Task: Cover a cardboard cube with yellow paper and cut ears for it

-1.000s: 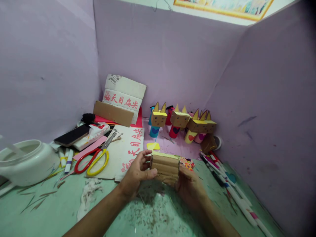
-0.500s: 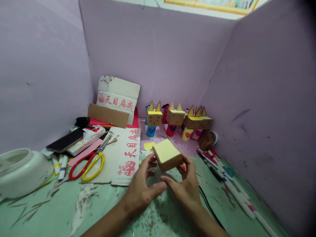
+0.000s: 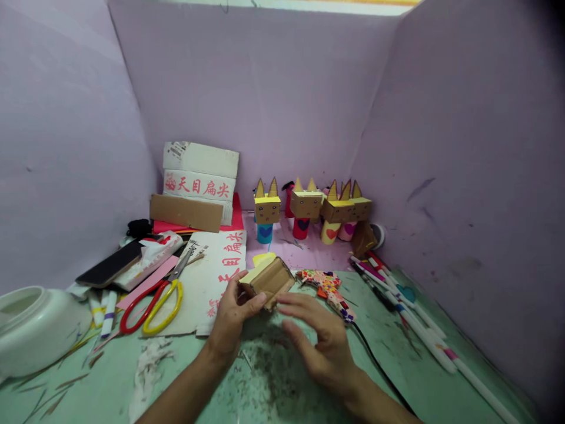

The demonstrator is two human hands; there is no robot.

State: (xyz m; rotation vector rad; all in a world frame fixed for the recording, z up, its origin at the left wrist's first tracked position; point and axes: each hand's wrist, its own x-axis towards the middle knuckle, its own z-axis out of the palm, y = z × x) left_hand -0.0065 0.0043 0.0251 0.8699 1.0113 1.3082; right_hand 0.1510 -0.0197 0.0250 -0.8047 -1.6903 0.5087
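My left hand (image 3: 230, 318) grips a small cardboard block (image 3: 270, 280) with a yellow paper face, held tilted just above the green table (image 3: 88, 388). My right hand (image 3: 318, 340) hovers right beside the block with its fingers stretched out and apart, holding nothing. A patterned paper piece (image 3: 329, 285) lies on the table just right of the block. Several finished cardboard animal figures (image 3: 309, 207) on coloured tubes stand in a row at the back.
Red and yellow scissors (image 3: 152, 298) lie on printed cardboard (image 3: 220, 265) at left, near a phone (image 3: 110, 264) and markers (image 3: 102, 305). A white pot (image 3: 35, 327) sits far left. Pens (image 3: 410, 318) line the right side. Lilac panels (image 3: 247, 94) wall in the table.
The block turned from yellow face up to cardboard side showing. My right hand let go of it and opened; the left hand alone holds it. The view shifted slightly.
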